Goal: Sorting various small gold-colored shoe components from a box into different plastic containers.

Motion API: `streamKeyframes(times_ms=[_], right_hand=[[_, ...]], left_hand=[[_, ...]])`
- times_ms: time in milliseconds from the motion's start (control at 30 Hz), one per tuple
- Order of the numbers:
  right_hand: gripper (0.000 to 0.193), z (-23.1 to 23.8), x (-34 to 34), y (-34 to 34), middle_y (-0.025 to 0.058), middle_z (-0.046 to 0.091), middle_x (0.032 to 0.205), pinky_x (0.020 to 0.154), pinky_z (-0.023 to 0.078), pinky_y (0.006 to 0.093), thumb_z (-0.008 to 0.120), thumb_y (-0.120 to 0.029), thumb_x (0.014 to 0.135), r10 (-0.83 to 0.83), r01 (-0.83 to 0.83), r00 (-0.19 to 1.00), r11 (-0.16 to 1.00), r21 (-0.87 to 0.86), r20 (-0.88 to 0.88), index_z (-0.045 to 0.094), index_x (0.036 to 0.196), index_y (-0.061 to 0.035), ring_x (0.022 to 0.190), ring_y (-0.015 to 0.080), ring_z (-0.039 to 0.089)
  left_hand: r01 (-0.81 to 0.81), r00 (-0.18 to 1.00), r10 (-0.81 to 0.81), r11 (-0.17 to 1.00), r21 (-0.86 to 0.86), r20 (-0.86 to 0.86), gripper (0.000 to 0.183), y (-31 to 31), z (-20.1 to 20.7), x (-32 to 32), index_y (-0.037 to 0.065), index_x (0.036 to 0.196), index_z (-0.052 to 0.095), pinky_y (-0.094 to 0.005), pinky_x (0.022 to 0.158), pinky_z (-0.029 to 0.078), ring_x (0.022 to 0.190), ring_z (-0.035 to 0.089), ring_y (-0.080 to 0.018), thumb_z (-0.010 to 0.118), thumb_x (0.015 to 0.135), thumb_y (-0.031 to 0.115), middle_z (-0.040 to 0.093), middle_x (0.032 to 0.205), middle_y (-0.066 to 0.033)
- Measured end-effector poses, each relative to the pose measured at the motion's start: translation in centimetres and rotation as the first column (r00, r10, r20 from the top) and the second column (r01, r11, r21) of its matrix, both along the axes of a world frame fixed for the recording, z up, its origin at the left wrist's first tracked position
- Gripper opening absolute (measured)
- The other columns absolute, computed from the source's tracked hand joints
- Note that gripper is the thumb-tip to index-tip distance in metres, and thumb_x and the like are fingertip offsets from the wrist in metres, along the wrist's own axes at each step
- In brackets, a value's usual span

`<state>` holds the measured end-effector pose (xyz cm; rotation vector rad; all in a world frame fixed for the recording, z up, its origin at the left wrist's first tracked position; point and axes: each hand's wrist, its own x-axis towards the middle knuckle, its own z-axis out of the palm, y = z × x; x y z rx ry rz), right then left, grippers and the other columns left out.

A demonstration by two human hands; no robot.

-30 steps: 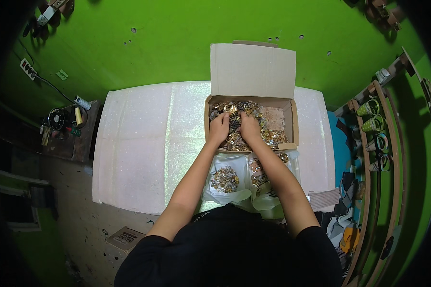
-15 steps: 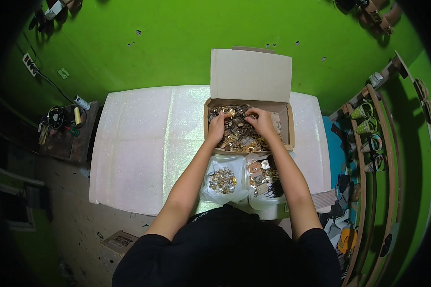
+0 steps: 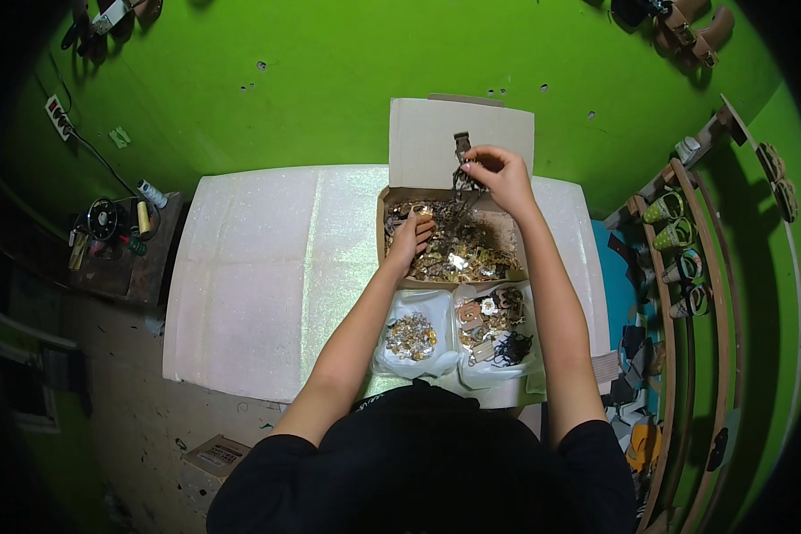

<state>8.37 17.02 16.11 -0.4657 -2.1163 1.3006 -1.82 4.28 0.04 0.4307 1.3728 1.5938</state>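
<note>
An open cardboard box [image 3: 384,222] holds a heap of small metal buckles and ornaments [image 3: 454,249] in gold, silver and dark tones. Raised in front of its upright lid [image 3: 418,133], my right hand [image 3: 505,180] pinches a dark buckle-like piece [image 3: 462,144] with black strands dangling toward the heap. My left hand [image 3: 405,245] stays inside the box on the left, fingers curled, with a shiny gold-coloured piece [image 3: 422,211] at the thumb and fingertips. Closer to me stand two white plastic-lined containers: the left one [image 3: 387,360] has small gold and silver bits, the right one [image 3: 472,378] larger ornaments and a black tangle.
A whitish shimmering sheet [image 3: 240,276] covers the table against the green wall. On the left, a small wooden stand [image 3: 142,276] bears thread spools. At the right, a wooden rack [image 3: 685,191] holds sandals, with scraps piled below it. A flat carton [image 3: 215,456] lies on the floor.
My right hand has risen out of the heap, lifting the dark piece with its strands up before the lid. My left hand has stayed nearly in place with the gold-coloured piece.
</note>
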Motion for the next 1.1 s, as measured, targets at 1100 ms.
streamKeyframes(times_ms=[1100], right_hand=[[0.016, -7.3, -0.9, -4.1, 0.0121, 0.062, 0.08, 0.071, 0.045, 0.0324, 0.063, -0.008, 0.066, 0.183, -0.267, 0.942, 0.917, 0.296, 0.281, 0.061, 0.08, -0.0011, 0.075, 0.0257, 0.059]], left_hand=[[-0.228, 0.612, -0.136, 0.913, 0.339, 0.779, 0.042, -0.1, 0.3, -0.1, 0.01, 0.106, 0.052, -0.0426, 0.082, 0.043, 0.092, 0.053, -0.0231, 0.023, 0.089, 0.034, 0.056, 0.101, -0.009]])
